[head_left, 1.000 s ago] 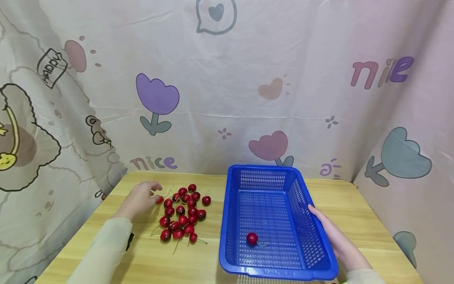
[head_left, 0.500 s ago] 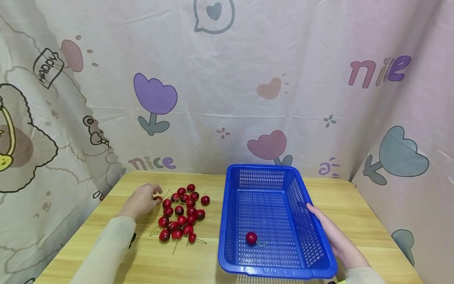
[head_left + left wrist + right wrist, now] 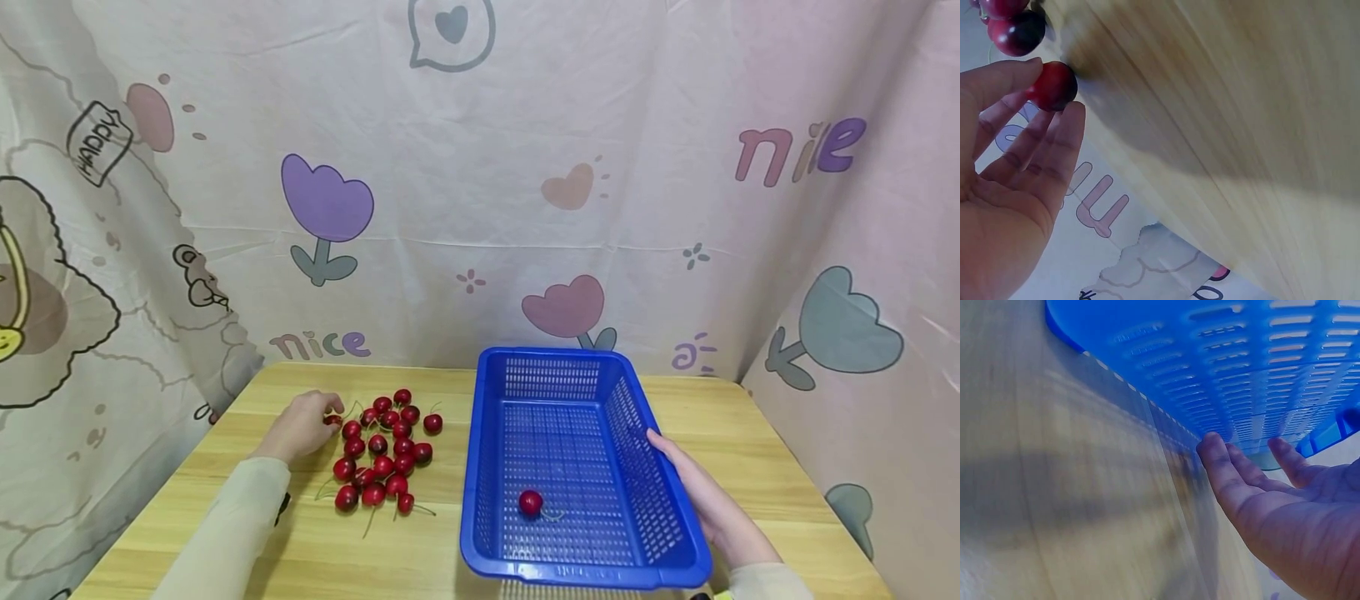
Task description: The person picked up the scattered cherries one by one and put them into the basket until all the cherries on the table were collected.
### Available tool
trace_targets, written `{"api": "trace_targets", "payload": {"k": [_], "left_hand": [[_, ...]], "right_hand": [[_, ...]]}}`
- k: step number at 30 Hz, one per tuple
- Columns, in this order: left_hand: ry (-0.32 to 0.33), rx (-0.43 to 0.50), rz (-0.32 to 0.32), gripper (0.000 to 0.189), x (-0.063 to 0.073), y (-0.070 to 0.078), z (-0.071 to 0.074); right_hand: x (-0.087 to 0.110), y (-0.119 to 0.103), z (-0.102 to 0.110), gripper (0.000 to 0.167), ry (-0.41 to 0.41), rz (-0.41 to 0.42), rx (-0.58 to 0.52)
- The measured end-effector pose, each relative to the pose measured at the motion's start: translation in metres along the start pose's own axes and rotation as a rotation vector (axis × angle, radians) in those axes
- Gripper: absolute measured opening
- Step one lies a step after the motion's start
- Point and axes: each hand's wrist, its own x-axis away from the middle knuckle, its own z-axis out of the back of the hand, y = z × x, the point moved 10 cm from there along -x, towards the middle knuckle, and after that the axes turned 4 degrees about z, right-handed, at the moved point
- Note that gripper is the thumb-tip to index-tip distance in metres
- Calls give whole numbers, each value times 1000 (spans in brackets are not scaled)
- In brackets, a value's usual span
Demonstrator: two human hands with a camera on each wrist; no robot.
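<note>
On the left, the left hand (image 3: 296,427) is pinching a red cherry (image 3: 1055,86) between thumb and fingers, just left of the loose cherries (image 3: 383,466) that are lying on the wooden bench (image 3: 405,558). The right hand (image 3: 701,483) is holding the blue plastic basket (image 3: 588,575) at its right rim, fingers touching the outer wall. One stemmed cherry (image 3: 530,502) is resting inside, toward the near left.

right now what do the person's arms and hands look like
Pale cream cloth left sleeve and right sleeve; ungloved left hand and right hand. A black object shows beside the left sleeve; black and yellow bits by the right one are too cropped to identify.
</note>
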Motion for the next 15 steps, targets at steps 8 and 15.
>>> {"api": "trace_targets", "payload": {"k": [8, 15], "left_hand": [[-16, -1, 19, 20, 0, -5, -3], [10, 20, 9, 20, 1, -7, -2]], "right_hand": [[-1, -1, 0, 90, -7, 13, 11], [-2, -2, -1, 90, -14, 24, 11]]}}
